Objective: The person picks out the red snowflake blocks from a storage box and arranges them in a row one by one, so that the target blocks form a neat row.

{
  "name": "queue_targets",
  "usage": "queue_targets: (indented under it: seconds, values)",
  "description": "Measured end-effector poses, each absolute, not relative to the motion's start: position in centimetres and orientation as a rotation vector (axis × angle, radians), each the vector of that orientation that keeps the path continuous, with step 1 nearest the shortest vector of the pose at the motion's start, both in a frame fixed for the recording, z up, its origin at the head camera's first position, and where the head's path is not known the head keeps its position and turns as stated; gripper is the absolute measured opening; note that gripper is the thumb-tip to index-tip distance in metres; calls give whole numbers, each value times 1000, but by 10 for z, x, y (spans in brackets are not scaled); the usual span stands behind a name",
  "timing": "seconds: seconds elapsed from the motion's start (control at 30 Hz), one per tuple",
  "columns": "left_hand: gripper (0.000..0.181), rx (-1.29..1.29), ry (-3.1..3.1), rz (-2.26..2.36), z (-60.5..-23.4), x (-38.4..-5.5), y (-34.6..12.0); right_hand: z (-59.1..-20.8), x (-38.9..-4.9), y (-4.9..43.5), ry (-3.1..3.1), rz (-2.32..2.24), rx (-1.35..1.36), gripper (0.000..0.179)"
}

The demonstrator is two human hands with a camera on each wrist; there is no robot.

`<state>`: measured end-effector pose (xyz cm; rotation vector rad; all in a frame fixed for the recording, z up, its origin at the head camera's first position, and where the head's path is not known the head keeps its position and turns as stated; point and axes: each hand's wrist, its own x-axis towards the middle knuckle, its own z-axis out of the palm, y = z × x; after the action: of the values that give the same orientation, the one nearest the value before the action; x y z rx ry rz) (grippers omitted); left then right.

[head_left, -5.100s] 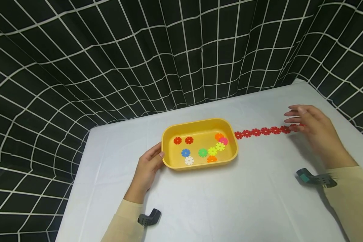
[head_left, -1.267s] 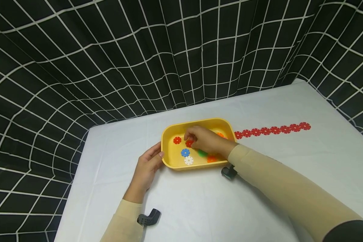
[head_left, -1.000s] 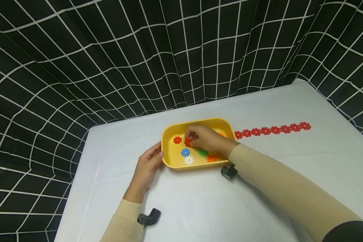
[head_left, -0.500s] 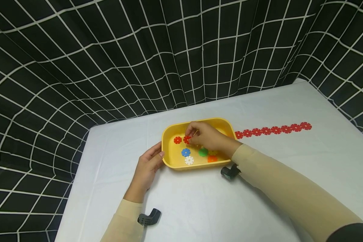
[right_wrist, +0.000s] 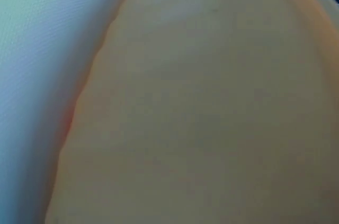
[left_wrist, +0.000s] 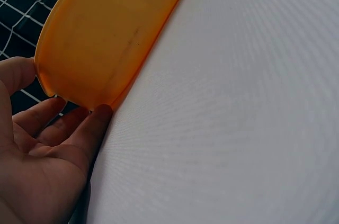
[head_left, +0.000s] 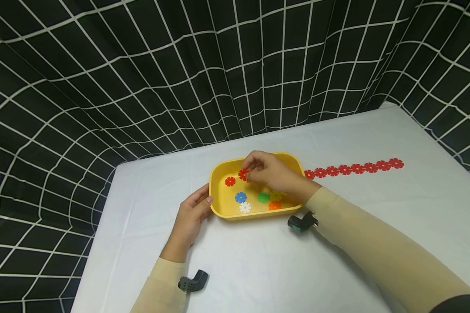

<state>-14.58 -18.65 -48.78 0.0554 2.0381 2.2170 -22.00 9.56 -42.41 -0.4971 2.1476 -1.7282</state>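
Observation:
My left hand (head_left: 190, 214) grips the left end of a yellow plastic tray (head_left: 219, 211); in the left wrist view the thumb is at the rim and the fingers lie against the outer wall. Over the tray, my right hand (head_left: 272, 173) pinches a red notched snowflake disc (head_left: 243, 174) between thumb and fingers. Another red disc (head_left: 229, 181) lies to its left inside. Below are a blue disc (head_left: 240, 197), a white disc (head_left: 245, 208), a green disc (head_left: 263, 197) and an orange disc (head_left: 275, 206). My right hand and forearm hide part of the tray's right side.
A row of several red discs (head_left: 344, 169) stretches right from the tray across the white tablecloth (head_left: 258, 261). A dark curtain with a white grid (head_left: 243, 65) hangs behind the table. The right wrist view is filled by a blurred tan surface.
My right hand came from the row's right end into the tray, took hold of a red disc, and has moved it slightly up and back. My left hand stays on the tray.

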Motion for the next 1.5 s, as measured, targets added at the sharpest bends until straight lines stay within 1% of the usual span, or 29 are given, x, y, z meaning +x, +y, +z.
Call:
queue_targets:
  seconds: [0.7,1.0,1.5]
  values:
    - [52,39,2044,2214,-488,-146,-186,-412,-217,143,2207,-1802,-428,23]
    - [52,34,2046,2210,-488,-145,-186,-416,-213,167,2228,-1849,-383,26]
    - [52,51,2058,2204,-489,-144,-186,-425,-218,179,2238,-1882,-333,27]
